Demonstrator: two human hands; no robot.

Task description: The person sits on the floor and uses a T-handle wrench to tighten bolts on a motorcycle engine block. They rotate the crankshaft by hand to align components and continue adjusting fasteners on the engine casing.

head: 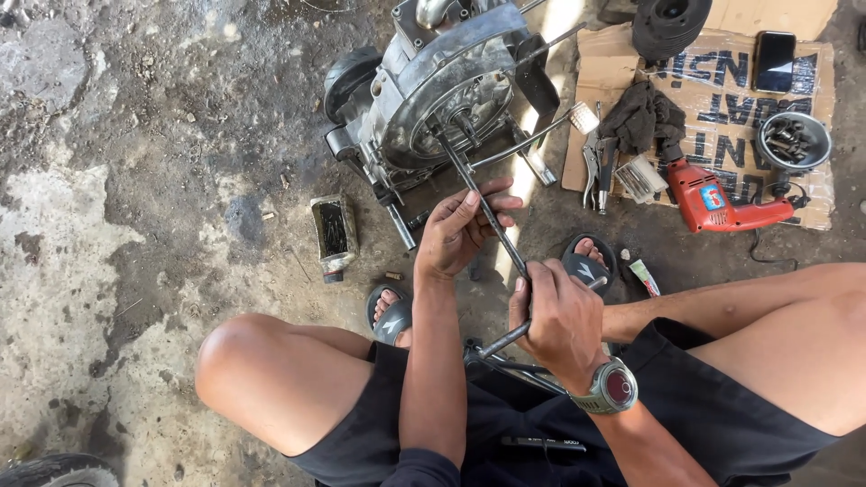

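Observation:
A silver scooter engine (442, 86) stands on the dirty concrete in front of me. A long T-handle socket wrench (478, 194) runs from the engine's round side cover down towards me. My left hand (460, 230) wraps its fingers around the middle of the wrench shaft. My right hand (559, 316), with a grey watch on the wrist, grips the crossbar handle at the near end. Both hands are closed on the tool. I squat with my knees spread and my sandalled feet below the engine.
A cardboard sheet (722, 117) at the right carries a red electric drill (713, 203), a dark rag (642, 117), pliers (595, 162), a phone (774, 61) and a metal bowl of bolts (794, 142). A small oily open container (332, 233) lies left of the engine.

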